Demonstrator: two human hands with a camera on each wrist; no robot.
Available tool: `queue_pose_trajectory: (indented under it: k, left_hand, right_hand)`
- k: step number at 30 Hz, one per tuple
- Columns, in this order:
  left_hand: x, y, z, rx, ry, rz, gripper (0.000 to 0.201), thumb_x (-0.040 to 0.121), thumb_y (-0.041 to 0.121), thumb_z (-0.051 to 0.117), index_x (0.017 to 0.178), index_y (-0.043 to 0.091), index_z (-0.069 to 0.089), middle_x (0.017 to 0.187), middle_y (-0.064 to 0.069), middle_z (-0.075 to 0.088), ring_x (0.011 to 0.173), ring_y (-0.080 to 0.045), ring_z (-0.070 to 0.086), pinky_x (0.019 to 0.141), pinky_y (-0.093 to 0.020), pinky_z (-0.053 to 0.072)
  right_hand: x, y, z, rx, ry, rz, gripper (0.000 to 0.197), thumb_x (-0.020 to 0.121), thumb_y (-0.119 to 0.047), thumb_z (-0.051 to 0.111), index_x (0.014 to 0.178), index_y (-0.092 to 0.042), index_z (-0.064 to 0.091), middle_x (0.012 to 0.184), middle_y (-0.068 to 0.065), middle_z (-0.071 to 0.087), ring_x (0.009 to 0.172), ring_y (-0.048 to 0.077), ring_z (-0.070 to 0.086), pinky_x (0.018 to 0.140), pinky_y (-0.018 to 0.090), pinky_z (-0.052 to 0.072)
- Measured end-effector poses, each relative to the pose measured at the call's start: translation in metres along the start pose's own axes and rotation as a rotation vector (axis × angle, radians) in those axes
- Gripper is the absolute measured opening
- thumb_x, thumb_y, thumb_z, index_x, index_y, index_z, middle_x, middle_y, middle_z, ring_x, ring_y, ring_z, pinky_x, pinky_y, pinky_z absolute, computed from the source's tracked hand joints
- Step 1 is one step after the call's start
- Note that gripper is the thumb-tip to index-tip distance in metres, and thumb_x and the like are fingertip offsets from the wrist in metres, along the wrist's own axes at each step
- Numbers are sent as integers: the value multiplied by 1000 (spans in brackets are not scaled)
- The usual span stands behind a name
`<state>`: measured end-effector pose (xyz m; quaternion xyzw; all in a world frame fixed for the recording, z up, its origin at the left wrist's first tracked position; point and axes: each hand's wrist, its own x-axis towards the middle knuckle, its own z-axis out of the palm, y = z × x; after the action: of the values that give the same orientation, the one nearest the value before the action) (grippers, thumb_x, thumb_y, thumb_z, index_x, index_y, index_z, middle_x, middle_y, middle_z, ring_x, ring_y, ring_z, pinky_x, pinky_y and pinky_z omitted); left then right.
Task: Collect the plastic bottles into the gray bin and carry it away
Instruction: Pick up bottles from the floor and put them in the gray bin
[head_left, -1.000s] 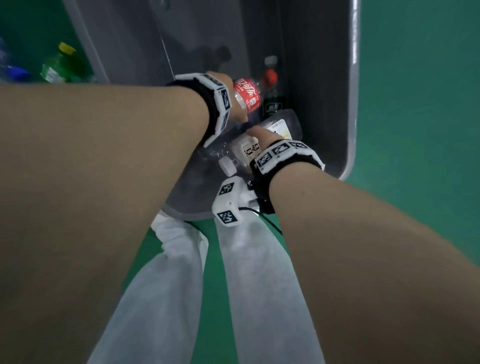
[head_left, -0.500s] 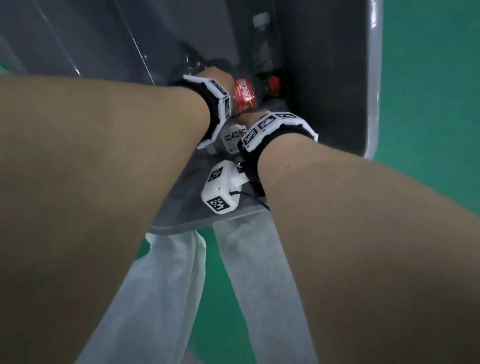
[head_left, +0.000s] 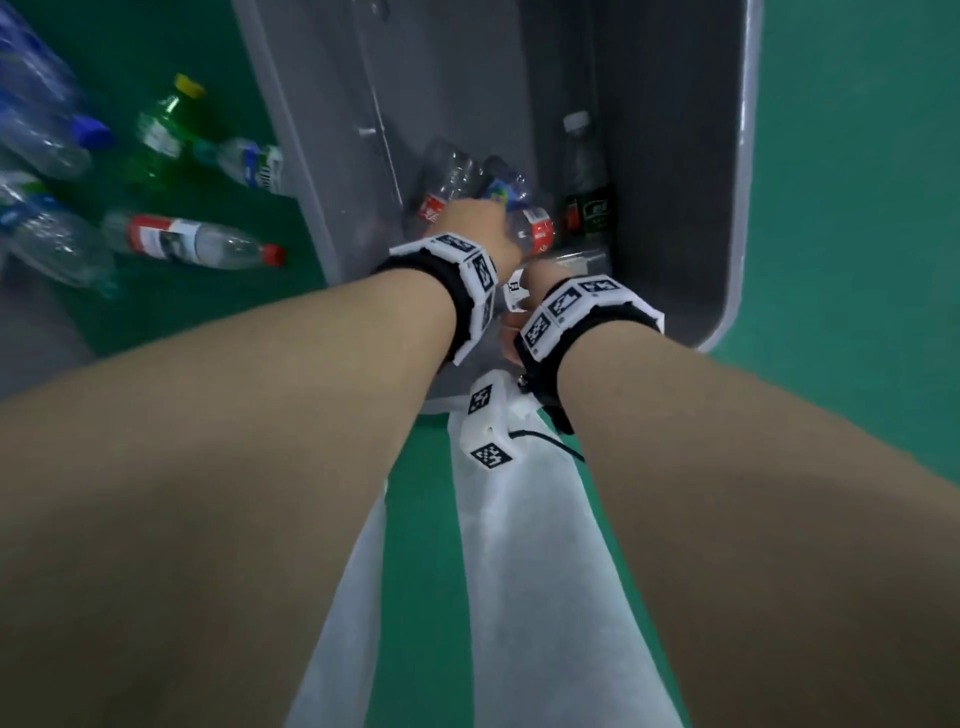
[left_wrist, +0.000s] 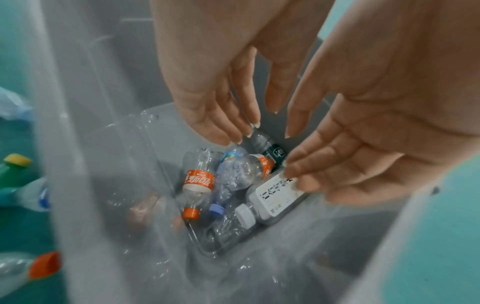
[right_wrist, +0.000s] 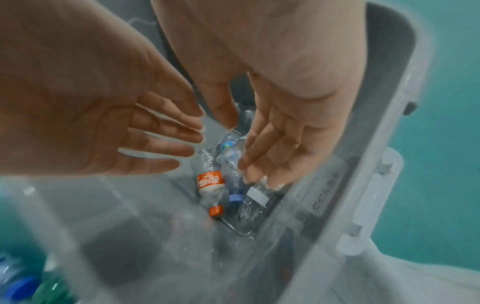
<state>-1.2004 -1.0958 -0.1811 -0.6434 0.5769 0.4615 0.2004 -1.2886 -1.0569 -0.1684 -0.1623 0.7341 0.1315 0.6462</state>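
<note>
— Where are the bottles?
— Several lie in the bin's near corner; more lie on the floor left of it.
— And the hands?
— Left hand and right hand hover above the pile, fingers spread, holding nothing.

Your forearms are bare, each wrist wrapped in a black strap faced with white blocks printed in black square codes. A white camera pod — two codes, thin black cable at 3 o'clock — hangs under your right wrist. White trousers below.
</note>
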Motion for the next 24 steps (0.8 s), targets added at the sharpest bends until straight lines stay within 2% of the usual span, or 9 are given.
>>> queue_pose_trajectory:
  k: [3,5,7,9,10,13,17,21,24]
  left_hand:
    - [-36,-22,-11,-159,25,-21,30,91,19,47,110,6,67,113,-13,67,105,-30,61,88,-32,49]
    - [-54,-38,-18,-220,36,-18,29,91,15,47,109,6,68,113,-13,67,106,-30,60,89,-33,48]
    - [-70,-59,-25,-288,67,-24,27,90,14,49,106,5,69,111,-13,68,106,-30,61,90,-32,47]
    - [-87,-94,-32,-371,100,-54,25,91,14,50,105,5,69,109,-11,68,104,-28,62,88,-32,48]
    - [-95,-114,-34,-398,114,-76,25,92,15,50,105,6,69,109,-10,69,103,-28,62,88,-32,49]
    - [-119,-183,-30,-443,118,-133,24,93,18,49,107,9,66,109,-8,68,99,-26,61,83,-32,49]
    - [-151,-274,-7,-532,86,-273,16,93,19,49,95,12,63,98,-6,63,81,-22,51,75,-30,45]
    - [-180,-346,29,-615,69,-392,14,92,18,49,92,12,62,95,-9,61,81,-22,49,73,-29,44]
    - [-197,-397,63,-683,50,-477,13,93,19,49,89,12,59,93,-9,59,82,-22,49,74,-26,41]
  right_hand:
    - [-30,-5,21,-384,226,-112,31,89,-22,60,119,-16,54,116,6,61,109,27,59,89,39,51]
    - [-40,-13,43,-307,271,-163,27,90,-19,56,116,-12,58,118,11,63,110,29,60,88,34,50]
    - [-43,-21,67,-72,230,-190,16,94,-23,50,103,-16,62,120,13,63,109,30,61,92,36,52]
    - [-54,-26,100,86,216,-152,14,92,-24,51,81,-21,58,105,12,68,95,29,67,87,44,56]
    - [-55,-26,115,86,220,-140,15,91,-22,52,78,-18,59,96,14,71,84,29,68,82,44,58]
    - [-61,-28,170,35,208,-152,18,90,-18,49,94,-9,64,77,13,71,66,26,65,70,38,53]
    - [-67,-32,250,-116,136,-176,16,97,-16,44,105,-10,56,73,7,65,68,23,64,85,42,53]
    - [-63,-25,322,-277,99,-211,11,96,-19,46,98,-12,55,81,10,70,66,22,65,78,38,54]
    - [-53,-15,370,-413,85,-242,10,95,-20,48,88,-16,54,70,4,67,58,18,62,69,32,50]
